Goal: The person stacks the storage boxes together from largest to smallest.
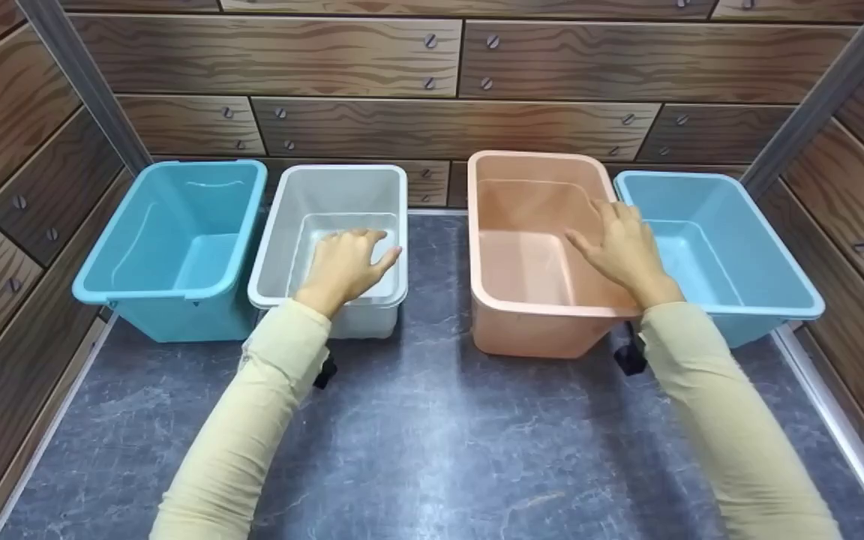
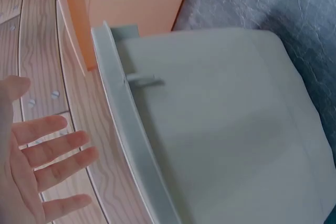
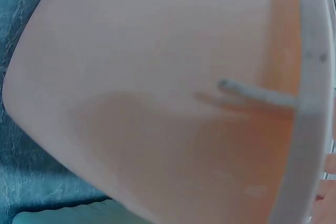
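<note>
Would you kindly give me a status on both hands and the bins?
Left hand over gray bin, holding nothing. Right hand over peach bin's right side, holding nothing. Both bins upright, apart. Nothing seen blocking either hand.

Pale grey bin (image 1: 368, 321), peach bin (image 1: 529, 330) to its right, both open-topped, upright, apart

Glare streaks the table (image 1: 432, 442) below you while soft shadows dim the peach bin (image 3: 152, 98) in your right-wrist view.
</note>
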`<state>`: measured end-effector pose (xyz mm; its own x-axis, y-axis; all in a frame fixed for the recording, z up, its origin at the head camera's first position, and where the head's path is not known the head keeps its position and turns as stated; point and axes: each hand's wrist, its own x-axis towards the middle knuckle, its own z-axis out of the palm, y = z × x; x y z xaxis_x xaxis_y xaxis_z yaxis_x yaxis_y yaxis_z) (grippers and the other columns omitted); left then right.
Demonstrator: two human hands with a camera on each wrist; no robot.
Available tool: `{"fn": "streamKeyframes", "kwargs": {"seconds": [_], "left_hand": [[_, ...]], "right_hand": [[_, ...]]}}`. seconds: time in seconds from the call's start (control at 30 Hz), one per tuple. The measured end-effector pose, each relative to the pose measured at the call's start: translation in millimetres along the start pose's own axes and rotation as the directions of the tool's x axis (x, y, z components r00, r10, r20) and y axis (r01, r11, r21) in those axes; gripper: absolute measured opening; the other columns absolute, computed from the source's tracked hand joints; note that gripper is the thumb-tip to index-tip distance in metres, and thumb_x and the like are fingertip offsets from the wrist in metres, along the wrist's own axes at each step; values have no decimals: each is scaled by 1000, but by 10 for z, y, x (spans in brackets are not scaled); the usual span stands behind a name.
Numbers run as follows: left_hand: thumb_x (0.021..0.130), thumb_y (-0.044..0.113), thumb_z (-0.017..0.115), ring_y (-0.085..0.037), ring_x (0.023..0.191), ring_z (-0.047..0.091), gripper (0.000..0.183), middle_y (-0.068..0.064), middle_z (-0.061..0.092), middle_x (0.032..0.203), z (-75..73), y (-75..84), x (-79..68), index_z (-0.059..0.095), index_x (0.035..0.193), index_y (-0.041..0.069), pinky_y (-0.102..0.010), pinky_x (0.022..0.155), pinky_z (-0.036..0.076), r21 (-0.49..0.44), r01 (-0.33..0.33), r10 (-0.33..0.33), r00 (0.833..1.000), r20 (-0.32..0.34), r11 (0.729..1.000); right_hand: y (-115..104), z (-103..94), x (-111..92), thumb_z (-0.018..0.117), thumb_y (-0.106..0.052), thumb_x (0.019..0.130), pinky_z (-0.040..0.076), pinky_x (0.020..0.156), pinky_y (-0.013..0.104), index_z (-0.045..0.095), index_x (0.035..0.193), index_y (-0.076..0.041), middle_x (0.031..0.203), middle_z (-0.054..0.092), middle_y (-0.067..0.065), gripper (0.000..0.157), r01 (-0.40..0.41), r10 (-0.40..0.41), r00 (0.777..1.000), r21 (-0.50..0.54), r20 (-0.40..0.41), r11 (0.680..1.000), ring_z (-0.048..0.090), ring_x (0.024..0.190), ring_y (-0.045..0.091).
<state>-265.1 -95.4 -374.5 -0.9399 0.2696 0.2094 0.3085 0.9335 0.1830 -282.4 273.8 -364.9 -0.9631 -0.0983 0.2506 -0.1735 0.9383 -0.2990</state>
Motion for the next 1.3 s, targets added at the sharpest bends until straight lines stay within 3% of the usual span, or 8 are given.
{"fn": "streamKeyframes", "kwargs": {"seconds": [0.13,0.3,0.57,0.73,1.03,1.23,1.3], "left_hand": [[97,44,47,-36,109,67,45,-12,69,122,25,36,-24,64,124,12,-51,89,55,-8,-33,32,999,-13,999],[95,36,53,-37,103,69,38,-12,71,118,62,67,-51,67,120,11,-51,83,56,-45,-78,75,994,-76,996],[93,26,58,-35,91,71,30,-12,74,111,142,175,-105,69,114,7,-47,74,58,-149,-176,145,969,-199,973],[94,24,58,-33,93,71,32,-13,73,112,187,239,-143,67,117,4,-46,77,59,-184,-202,165,966,-199,962],[95,26,57,-28,98,71,31,-12,72,114,224,357,-162,68,117,6,-43,84,58,-236,-191,161,977,-137,953],[94,26,58,-26,100,71,30,-11,73,113,234,451,-166,69,116,8,-42,87,57,-282,-200,171,977,-127,938],[94,26,58,-26,101,71,30,-10,73,114,242,481,-167,69,116,8,-42,89,57,-296,-206,178,977,-119,933]], "right_hand": [[40,0,-18,58,-38,93,36,106,63,39,142,4,136,46,34,68,4,-4,1000,24,2,1000,41,125,50],[92,9,-53,59,-33,93,37,106,63,43,139,8,132,48,35,63,10,-9,1000,51,-13,999,43,123,50],[192,29,-148,63,-25,90,40,102,62,50,129,14,122,53,35,57,22,-15,997,84,-73,996,46,117,49],[249,42,-198,64,-23,90,42,98,61,53,124,15,114,57,35,53,47,-38,994,84,-98,995,50,112,50],[356,30,-267,66,-15,87,49,81,57,61,107,15,96,61,32,36,105,-85,979,102,-186,989,58,89,45],[446,6,-281,65,-10,87,54,79,54,63,104,14,96,64,32,29,82,-48,979,166,-197,983,64,86,45],[483,-10,-288,65,-10,87,59,76,34,64,104,13,98,66,33,29,50,-10,983,215,-182,975,67,88,45]]}}
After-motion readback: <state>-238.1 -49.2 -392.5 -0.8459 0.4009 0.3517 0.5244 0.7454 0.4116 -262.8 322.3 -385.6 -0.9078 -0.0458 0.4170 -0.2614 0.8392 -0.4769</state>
